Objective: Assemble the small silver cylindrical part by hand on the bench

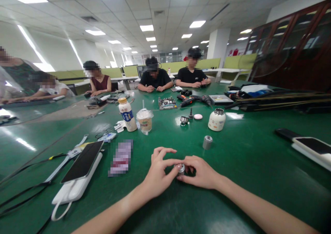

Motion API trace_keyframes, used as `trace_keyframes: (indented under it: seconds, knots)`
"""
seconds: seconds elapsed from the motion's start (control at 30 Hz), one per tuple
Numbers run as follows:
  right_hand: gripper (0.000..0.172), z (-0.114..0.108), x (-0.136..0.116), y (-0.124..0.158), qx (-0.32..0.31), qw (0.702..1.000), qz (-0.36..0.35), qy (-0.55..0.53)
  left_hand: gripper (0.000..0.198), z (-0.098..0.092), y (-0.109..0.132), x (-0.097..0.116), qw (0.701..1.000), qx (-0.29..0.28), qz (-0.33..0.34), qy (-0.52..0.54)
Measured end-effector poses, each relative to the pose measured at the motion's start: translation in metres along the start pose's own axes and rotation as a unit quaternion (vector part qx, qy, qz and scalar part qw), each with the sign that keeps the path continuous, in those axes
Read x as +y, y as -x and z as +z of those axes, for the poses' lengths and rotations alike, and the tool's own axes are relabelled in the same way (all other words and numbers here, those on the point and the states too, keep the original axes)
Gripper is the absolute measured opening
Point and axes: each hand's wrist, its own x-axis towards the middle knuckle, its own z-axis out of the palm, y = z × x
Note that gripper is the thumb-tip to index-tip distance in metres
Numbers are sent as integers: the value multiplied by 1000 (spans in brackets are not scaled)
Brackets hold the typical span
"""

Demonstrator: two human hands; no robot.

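Observation:
In front of me, a small silver metal cylinder (pixel 181 170) is between my two hands, low over the green table. The thumb and index finger of my left hand (pixel 160 170) close on its top and left side, while the other fingers stretch out above. My right hand (pixel 200 172) has its fingers curled around the right side of the cylinder, thumb underneath. Both hands partly cover it. A second grey metal cylinder (pixel 207 143) stands upright just beyond my right hand. Farther back are a lidless cream bottle (pixel 217 120), a shiny metal ring-like part (pixel 184 120), a dark upright part (pixel 190 113) and a pale oval piece (pixel 198 116).
On the left lie a phone (pixel 82 161) on a white power bank (pixel 77 189) and a pixelated purple packet (pixel 121 158). A drink bottle (pixel 127 116) and plastic cup (pixel 144 120) stand behind. Farther off are a circuit board (pixel 167 103), power drill (pixel 187 101) and several seated people.

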Motion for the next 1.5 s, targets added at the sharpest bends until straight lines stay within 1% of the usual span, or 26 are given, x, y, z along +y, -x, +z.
trace_keyframes:
  seconds: [0.2,0.3,0.37,0.47,0.63,0.8,0.97,1.13,1.2,1.27,1.33,1.4,1.5]
  knots:
    - [30,2,2,0,11,1000,5,5,30,0,2,-2,996,-45,-13,70]
    - [31,3,2,0,13,1000,12,6,29,4,2,-7,988,-68,-38,134]
    - [30,3,2,0,9,1000,12,3,28,6,2,-9,982,-73,-51,164]
    - [27,1,1,0,4,1000,6,-3,24,8,1,-11,982,-56,-58,172]
    - [26,-1,0,0,-7,1000,1,-7,17,9,1,-10,989,-12,-65,130]
    - [26,-1,-1,0,-14,1000,3,-6,15,11,0,-12,990,12,-66,120]
    - [25,-2,-2,0,-13,1000,5,-9,11,10,0,-12,987,30,-87,134]
    - [24,-2,-1,0,-13,1000,5,-9,14,10,1,-11,986,34,-90,134]
    - [23,-1,-1,0,-12,1000,5,-8,23,10,1,-11,987,34,-86,130]
    - [23,-1,0,0,-9,1000,6,-7,32,9,1,-10,989,21,-78,127]
    - [24,0,0,0,-6,1000,6,-6,29,9,1,-10,989,-1,-74,125]
    - [24,0,1,-1,-5,1000,6,-7,20,9,1,-10,989,-10,-77,123]
    - [25,0,1,-1,-6,1000,4,-10,15,9,1,-10,989,9,-86,124]
